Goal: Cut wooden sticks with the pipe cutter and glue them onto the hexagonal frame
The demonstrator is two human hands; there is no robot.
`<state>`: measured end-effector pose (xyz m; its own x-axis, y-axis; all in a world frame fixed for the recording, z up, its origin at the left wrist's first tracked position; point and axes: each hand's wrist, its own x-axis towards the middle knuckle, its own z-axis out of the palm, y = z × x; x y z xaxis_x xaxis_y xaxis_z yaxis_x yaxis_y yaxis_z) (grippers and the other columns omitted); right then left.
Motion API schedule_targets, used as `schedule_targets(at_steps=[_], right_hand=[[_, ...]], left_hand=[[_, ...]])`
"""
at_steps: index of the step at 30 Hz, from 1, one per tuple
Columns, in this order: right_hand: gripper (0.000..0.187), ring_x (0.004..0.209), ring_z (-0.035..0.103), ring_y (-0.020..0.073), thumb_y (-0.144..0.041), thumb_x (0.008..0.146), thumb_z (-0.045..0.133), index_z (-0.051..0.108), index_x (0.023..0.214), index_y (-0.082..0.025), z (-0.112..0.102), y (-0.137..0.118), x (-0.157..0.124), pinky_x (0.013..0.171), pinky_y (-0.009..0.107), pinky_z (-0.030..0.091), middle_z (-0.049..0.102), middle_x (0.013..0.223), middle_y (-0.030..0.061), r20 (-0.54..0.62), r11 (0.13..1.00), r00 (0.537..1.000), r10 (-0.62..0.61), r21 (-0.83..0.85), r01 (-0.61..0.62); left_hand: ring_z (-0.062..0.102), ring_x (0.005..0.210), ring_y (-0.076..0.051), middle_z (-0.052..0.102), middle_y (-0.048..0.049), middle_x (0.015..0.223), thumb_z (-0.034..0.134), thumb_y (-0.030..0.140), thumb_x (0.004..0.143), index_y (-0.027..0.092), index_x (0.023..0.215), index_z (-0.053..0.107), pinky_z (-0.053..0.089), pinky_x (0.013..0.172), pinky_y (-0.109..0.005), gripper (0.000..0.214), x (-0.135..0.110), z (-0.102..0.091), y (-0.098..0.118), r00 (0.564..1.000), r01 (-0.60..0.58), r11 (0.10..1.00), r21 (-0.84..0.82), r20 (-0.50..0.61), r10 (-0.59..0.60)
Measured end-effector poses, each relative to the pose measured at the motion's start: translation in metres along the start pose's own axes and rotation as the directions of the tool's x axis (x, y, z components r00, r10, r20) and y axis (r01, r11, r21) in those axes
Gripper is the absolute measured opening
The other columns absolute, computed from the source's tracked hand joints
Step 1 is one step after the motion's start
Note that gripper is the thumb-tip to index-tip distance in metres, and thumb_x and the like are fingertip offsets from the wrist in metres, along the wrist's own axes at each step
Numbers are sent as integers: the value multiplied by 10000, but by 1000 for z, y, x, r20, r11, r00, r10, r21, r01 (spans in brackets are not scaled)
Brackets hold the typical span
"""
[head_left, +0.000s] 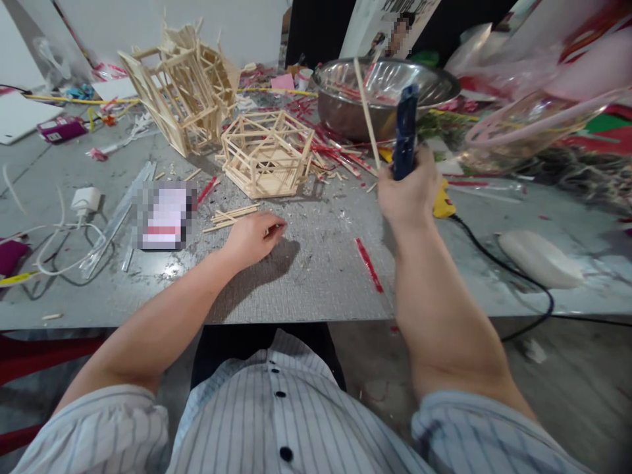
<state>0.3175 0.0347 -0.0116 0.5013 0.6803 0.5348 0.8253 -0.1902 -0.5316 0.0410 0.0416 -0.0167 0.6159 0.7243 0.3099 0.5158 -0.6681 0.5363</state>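
The right hand (412, 187) is closed in a fist around a dark blue tool (405, 131), which stands nearly upright above the knuckles. A thin wooden stick (366, 108) slants up just beside it, its lower end at the fingers; whether they pinch it cannot be told. With 2 slim things so near each other, a firm grip on the tool and a lighter touch on the stick seem best, since thin wood probably snaps under a hard squeeze.

The left hand (251, 237) is low over the counter (316, 289), fingers curled inward; whether they pinch anything is hidden. It is just beside a small pile of sticks (231, 217), and picking them 1 at a time would likely avoid scattering the rest.

Farther out, a low 6-sided wooden frame (269, 187) sits beyond the left hand, with a taller wooden frame (185, 99) behind it to the left. Both look delicate, so sleeves and elbows are better kept clear. A yellow thing (443, 201) shows behind the right wrist, near a black cord (476, 237) that could snag the forearm. A metal bowl (345, 115) stands beyond the tool, so the right arm needs care reaching forward.
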Motion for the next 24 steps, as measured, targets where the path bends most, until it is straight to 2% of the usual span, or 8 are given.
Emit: schedule_targets(at_steps=[3, 6, 8, 10, 12, 14, 18, 24], right_hand=[[282, 945, 597, 276, -353, 853, 448, 511, 1107, -247, -6, -18, -14, 825, 435, 454, 647, 1025, 107, 51, 982, 984, -173, 84, 168], [329, 927, 613, 253, -295, 779, 484, 507, 1102, -232, -3, -33, -31, 828, 412, 474, 658, 1026, 63, 138, 921, 916, -376, 163, 353], [387, 969, 613, 258, -230, 705, 506, 523, 1091, -238, 1, -42, -40, 859, 408, 470, 664, 1044, 47, 268, 864, 822, -502, 190, 466], [422, 996, 611, 260, -186, 667, 519, 544, 1084, -244, 5, -50, -48, 881, 402, 462, 670, 1057, 48, 396, 799, 697, -598, 220, 560], [421, 996, 616, 267, -163, 663, 528, 559, 1078, -226, 8, -56, -53, 880, 409, 464, 674, 1060, 67, 459, 736, 591, -664, 261, 625], [439, 1007, 614, 274, -138, 651, 539, 564, 1083, -210, 12, -60, -57, 885, 423, 463, 672, 1074, 83, 474, 693, 528, -705, 301, 656], [509, 1045, 600, 280, -89, 610, 558, 563, 1104, -212, 16, -61, -59, 918, 430, 448, 666, 1095, 94, 478, 672, 495, -726, 339, 658], [475, 1033, 604, 281, -122, 646, 555, 560, 1101, -257, 13, -58, -59, 889, 434, 458, 665, 1094, 69, 492, 722, 549, -676, 291, 628]], left_hand=[[509, 548, -87, 594, 3, 629, 546, 259, 833, 138, 957, 667, 403, 571, -221, 211, 2, 2, 2, 983, 141, 950, -277, -77, -168], [413, 450, -57, 518, 46, 567, 586, 264, 813, 149, 1034, 633, 349, 476, -200, 254, 5, 0, 4, 953, 207, 822, -530, -79, -291], [392, 421, -48, 517, 49, 573, 590, 269, 818, 168, 1051, 619, 328, 438, -195, 256, 6, -1, 4, 937, 211, 725, -655, -76, -341], [400, 415, -43, 534, 45, 585, 594, 295, 823, 182, 997, 630, 320, 423, -189, 211, 7, -3, 4, 921, 199, 652, -732, -88, -380], [417, 421, -41, 542, 39, 576, 618, 335, 809, 171, 872, 644, 314, 417, -184, 177, 7, -4, 3, 906, 184, 609, -772, -107, -410], [430, 428, -41, 550, 31, 563, 648, 372, 786, 156, 765, 637, 314, 416, -181, 218, 6, -5, 3, 894, 187, 578, -794, -106, -435], [457, 425, -36, 570, 26, 560, 654, 409, 783, 151, 734, 623, 348, 424, -172, 264, 7, -5, 0, 868, 170, 497, -851, -109, -485], [489, 425, -34, 589, 28, 580, 653, 398, 787, 154, 757, 605, 379, 424, -167, 250, 9, -8, -2, 852, 175, 447, -877, -93, -515]])
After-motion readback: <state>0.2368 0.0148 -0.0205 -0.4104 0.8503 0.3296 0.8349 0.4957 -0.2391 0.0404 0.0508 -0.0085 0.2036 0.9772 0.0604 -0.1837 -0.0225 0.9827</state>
